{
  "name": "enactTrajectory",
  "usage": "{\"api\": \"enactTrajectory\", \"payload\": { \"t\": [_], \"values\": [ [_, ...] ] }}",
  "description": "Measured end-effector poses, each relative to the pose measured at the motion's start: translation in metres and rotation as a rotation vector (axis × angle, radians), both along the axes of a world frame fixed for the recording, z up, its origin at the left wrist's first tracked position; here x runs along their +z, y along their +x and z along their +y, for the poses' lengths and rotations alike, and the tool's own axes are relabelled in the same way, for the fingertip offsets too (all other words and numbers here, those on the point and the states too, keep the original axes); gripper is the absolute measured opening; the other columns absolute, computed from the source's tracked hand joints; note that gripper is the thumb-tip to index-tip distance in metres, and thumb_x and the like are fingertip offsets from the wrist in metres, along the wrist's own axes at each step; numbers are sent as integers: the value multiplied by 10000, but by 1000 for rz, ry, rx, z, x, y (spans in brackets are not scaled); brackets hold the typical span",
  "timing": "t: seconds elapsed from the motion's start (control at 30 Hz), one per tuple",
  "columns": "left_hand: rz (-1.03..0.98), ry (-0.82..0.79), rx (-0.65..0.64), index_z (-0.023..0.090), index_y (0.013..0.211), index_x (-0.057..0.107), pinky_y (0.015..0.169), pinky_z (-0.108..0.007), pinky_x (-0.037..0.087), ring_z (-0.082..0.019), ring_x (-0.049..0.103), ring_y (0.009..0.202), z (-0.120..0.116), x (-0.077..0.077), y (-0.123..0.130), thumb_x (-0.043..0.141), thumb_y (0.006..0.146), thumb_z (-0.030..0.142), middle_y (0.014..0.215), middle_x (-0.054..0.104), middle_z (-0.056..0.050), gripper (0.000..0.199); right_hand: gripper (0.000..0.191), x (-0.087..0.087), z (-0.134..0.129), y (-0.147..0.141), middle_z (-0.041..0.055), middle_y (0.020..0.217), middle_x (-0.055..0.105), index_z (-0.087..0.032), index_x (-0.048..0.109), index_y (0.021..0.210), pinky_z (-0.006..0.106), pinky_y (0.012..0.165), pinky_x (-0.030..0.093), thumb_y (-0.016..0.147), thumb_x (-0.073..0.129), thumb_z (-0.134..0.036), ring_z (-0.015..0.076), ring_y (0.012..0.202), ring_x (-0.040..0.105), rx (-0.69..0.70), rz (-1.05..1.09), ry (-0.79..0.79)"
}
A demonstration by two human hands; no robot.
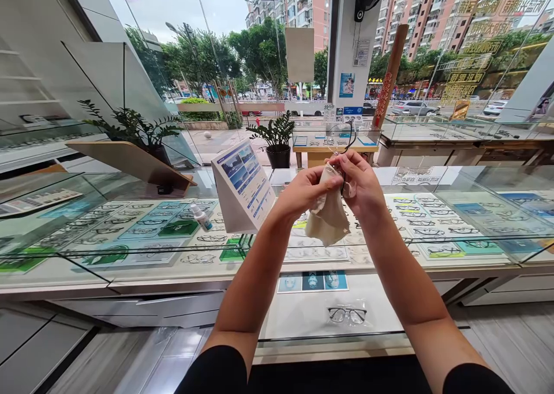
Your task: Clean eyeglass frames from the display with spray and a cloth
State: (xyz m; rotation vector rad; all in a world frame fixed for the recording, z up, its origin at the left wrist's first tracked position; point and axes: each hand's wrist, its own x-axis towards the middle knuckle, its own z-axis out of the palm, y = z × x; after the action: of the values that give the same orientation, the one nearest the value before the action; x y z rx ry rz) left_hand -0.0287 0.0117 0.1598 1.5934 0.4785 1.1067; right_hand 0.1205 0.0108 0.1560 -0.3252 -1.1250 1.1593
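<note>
Both hands are raised above the glass display counter. My left hand (305,192) is closed on a beige cloth (328,221), which hangs down from the fingers. Close beside it, my right hand (360,180) pinches a pair of glasses (350,135) whose dark, thin temple sticks up above the fingertips. The fingers and cloth hide most of the frame. Lower down, another pair of glasses (347,315) lies on a clear plastic bag on the white drawer surface.
A standing desk calendar (244,186) and a small spray bottle (201,217) are left of my hands on the glass counter (142,250). Rows of glasses show under the glass. Behind stand a potted plant (277,137) and a wooden-edged display case (335,149).
</note>
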Motion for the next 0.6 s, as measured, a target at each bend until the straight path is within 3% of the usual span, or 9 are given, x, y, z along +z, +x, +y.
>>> {"api": "enactTrajectory", "payload": {
  "t": [0.23,0.43,0.6],
  "values": [
    [8,110,-14,168,1134,768,806,-270,517,-183,664,916,-2,-2,7,879,821,708,1056,754,-68,634,397,-1,-1,6,-16,928,764,-279,712,827,280,810,627,727,1009,-523,161,869,705,-8,25,-4],
    [7,161,-46,201,1259,749,915,-295,548,-244,702,1098,-4,-2,6,878,857,649,1186,758,-96,616,388,-1,0,8,7,935,755,-282,718,858,327,854,631,781,944,-588,190,903,716,-53,-52,-4],
    [-45,208,52,197,1275,731,963,-307,550,-248,709,1118,-2,-8,16,862,883,626,1174,771,-89,596,362,-2,2,7,2,984,791,-285,741,873,343,926,638,790,949,-570,182,910,727,-53,-21,18]
  ]
}}
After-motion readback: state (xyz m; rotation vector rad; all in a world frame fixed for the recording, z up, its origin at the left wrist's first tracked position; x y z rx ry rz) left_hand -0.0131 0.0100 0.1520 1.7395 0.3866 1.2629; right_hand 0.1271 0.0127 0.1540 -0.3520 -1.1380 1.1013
